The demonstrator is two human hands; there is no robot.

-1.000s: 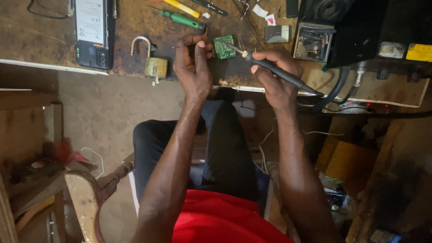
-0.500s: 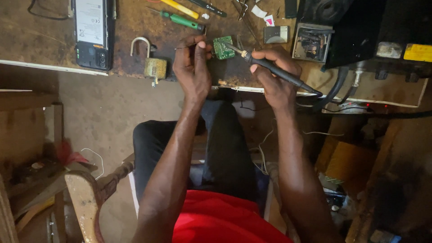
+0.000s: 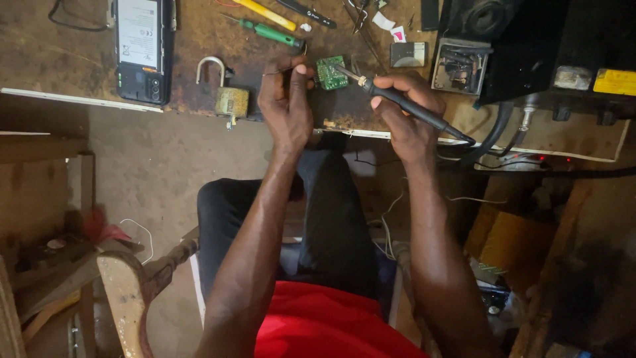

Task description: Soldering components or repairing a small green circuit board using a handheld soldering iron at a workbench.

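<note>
A small green circuit board (image 3: 330,73) lies on the worn wooden workbench (image 3: 66,59). My left hand (image 3: 286,103) rests beside the board, fingers pinched on a thin wire whose end points toward it. My right hand (image 3: 405,109) grips a black soldering iron (image 3: 397,101) like a pen, its metal tip touching the board's right edge. The iron's cable runs off to the right.
On the bench lie an opened phone (image 3: 141,50), a brass padlock (image 3: 228,98), a green screwdriver (image 3: 268,31), a yellow tool (image 3: 265,13), a small grey meter (image 3: 408,54) and black equipment (image 3: 530,46). A wooden stool (image 3: 126,292) stands lower left.
</note>
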